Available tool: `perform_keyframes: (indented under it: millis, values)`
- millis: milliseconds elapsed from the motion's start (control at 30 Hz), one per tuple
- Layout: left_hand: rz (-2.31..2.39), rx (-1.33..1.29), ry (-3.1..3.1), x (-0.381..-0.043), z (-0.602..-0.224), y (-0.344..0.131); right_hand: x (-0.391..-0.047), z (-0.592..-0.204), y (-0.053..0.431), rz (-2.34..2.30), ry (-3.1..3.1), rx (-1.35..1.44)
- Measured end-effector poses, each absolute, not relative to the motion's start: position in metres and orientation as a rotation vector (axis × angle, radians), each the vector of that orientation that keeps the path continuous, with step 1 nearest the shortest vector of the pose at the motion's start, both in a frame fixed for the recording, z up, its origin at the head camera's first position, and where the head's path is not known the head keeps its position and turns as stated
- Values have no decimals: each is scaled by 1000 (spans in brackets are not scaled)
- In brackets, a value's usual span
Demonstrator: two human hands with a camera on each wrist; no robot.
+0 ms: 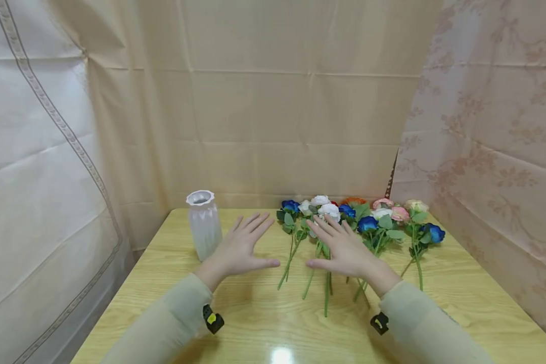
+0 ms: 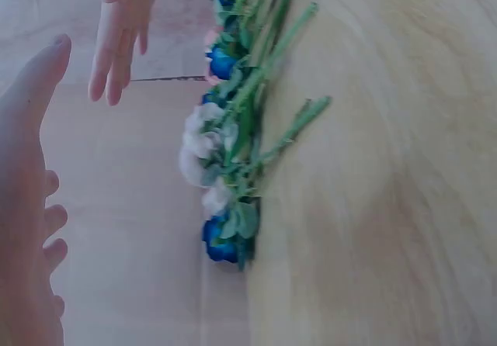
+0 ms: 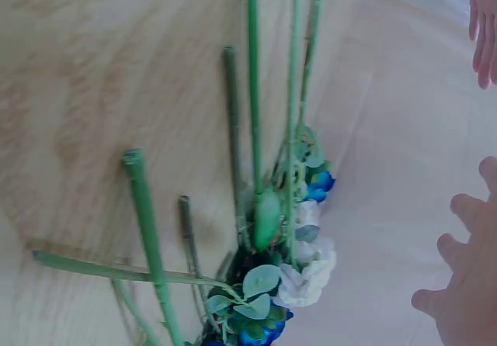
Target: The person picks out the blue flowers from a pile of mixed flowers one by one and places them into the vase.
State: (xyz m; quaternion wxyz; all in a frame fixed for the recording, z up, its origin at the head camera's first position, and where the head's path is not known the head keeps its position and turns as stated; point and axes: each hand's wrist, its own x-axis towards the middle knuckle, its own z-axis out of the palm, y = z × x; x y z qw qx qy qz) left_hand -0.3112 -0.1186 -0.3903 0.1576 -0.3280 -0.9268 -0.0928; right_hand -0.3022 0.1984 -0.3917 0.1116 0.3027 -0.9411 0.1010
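In the head view my left hand (image 1: 241,249) is held out over the table with fingers spread, holding nothing. Just beyond its wrist a white fluted vase (image 1: 205,227) stands upright with a scalloped rim. My right hand (image 1: 346,253), fingers also spread and bare of any object, overlaps a row of artificial flowers. Among them are a white flower (image 1: 329,212), a blue rose (image 1: 367,224), a pink flower (image 1: 400,214) and an orange flower (image 1: 354,200). Their green stems (image 3: 254,90) point toward the person. The right hand hides part of the bunch.
The flowers lie along the far right of a wooden table (image 1: 255,313). Behind it hangs a beige curtain (image 1: 277,116), with a white cloth (image 1: 41,167) at left and a floral-patterned cloth (image 1: 500,141) at right. Another blue rose (image 1: 432,233) lies at the row's right end.
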Motion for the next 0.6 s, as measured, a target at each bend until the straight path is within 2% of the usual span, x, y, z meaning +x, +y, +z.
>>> perform_keyframes:
  millis: [267,600]
  values:
    - [-395,-939,-2476,-308,-371,-123,-299,-378,201,479,-2643,949]
    - [-561,-909,-2224,-306,-352,-135,-302,-372,198,1122,-2449,1011]
